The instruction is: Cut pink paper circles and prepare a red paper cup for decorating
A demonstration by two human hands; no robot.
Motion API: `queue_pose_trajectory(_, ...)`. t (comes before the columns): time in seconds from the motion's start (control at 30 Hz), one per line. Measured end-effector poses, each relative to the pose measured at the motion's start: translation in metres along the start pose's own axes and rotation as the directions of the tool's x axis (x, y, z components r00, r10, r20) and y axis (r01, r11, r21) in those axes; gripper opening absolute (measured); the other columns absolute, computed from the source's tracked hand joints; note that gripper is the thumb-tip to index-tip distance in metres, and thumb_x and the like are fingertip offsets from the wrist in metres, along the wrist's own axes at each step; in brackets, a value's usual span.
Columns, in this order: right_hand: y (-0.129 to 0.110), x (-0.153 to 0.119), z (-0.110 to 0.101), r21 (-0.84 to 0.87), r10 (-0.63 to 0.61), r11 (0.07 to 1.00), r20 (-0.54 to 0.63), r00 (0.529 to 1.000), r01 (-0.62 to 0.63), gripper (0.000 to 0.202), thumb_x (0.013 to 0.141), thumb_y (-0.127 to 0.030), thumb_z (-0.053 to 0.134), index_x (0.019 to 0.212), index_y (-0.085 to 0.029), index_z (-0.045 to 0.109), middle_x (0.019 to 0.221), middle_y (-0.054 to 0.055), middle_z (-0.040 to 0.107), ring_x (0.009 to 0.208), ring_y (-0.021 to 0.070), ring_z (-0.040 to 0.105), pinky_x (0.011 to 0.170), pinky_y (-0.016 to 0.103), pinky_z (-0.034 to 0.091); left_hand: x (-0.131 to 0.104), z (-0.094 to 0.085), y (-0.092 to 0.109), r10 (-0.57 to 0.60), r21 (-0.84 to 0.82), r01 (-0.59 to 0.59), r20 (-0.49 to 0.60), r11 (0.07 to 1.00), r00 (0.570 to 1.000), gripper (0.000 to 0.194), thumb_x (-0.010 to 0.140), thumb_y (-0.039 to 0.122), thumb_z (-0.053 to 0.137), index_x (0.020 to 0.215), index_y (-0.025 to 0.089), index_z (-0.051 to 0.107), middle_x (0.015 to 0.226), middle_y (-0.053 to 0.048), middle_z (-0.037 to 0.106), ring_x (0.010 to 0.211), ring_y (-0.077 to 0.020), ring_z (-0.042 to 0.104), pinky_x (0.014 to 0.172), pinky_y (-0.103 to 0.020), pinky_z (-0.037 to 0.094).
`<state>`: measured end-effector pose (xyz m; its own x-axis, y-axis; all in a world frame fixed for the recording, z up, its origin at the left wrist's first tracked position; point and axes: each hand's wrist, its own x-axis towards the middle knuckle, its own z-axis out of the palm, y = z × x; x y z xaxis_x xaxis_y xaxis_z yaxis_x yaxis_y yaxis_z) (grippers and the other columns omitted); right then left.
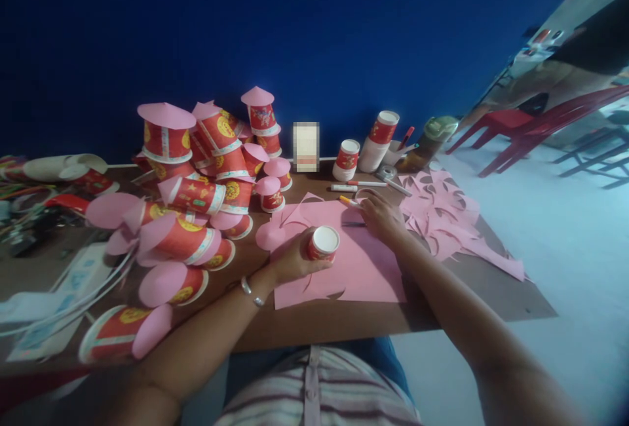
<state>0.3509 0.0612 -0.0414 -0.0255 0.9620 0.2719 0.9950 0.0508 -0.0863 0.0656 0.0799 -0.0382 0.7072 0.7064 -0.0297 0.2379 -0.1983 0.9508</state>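
My left hand point(293, 259) is wrapped round a red paper cup point(322, 244) with its white base facing up, over pink paper sheets point(363, 275). My right hand point(381, 215) is farther forward, its fingers at an orange-tipped pen point(350, 202) above the pink paper; whether they grip it is unclear. Scissors point(352, 223) lie just left of that hand. A white marker point(344, 188) rests beyond the pen. To the left, many red cups with pink paper cones point(167, 126) are stacked and lying on their sides.
Pink paper scraps point(437, 213) cover the table's right part. Against the blue wall stand a red cup point(346, 160), stacked cups point(379, 141) and a jar point(432, 141). A power strip point(63, 305) with cables lies at the left. Red chairs point(535, 118) stand at the right.
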Motion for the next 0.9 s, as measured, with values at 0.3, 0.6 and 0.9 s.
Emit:
queue_pose_trajectory(0.3, 0.031, 0.041, -0.018, -0.126, 0.150, 0.982, 0.048, 0.987, -0.143, 0.030, 0.102, -0.024, 0.049, 0.109, -0.013, 0.076, 0.111, 0.019, 0.070, 0.106, 0.0298, 0.062, 0.086, 0.036, 0.047, 0.005, -0.002, -0.005, 0.146, 0.116, -0.140, -0.043, 0.983, 0.988, 0.066, 0.068, 0.039, 0.091, 0.124, 0.022, 0.059, 0.126, -0.009, 0.067, 0.116, -0.0288, 0.064, 0.103, -0.045, 0.050)
queue_pose_trajectory(0.6, 0.051, 0.078, -0.028, -0.182, 0.165, 0.975, 0.190, 0.968, -0.130, 0.025, 0.091, -0.014, 0.056, 0.099, -0.011, 0.078, 0.112, 0.020, 0.073, 0.111, 0.0319, 0.063, 0.089, 0.037, 0.049, 0.003, -0.002, -0.007, 0.148, 0.220, -0.139, -0.024, 0.965, 0.989, 0.074, 0.068, 0.037, 0.091, 0.132, 0.024, 0.056, 0.134, -0.010, 0.064, 0.122, -0.0313, 0.061, 0.105, -0.048, 0.049)
queue_pose_trajectory(0.9, -0.003, 0.017, -0.044, 0.546, -0.025, 0.837, 0.090, 0.996, -0.029, 0.027, 0.098, -0.038, 0.057, 0.106, -0.020, 0.075, 0.100, 0.010, 0.075, 0.086, 0.0229, 0.069, 0.075, 0.033, 0.052, 0.005, -0.006, -0.017, 0.174, -0.132, -0.190, -0.130, 0.973, 0.976, 0.051, 0.102, 0.058, 0.045, 0.136, 0.023, 0.060, 0.132, -0.010, 0.068, 0.120, -0.0268, 0.065, 0.104, -0.042, 0.051)
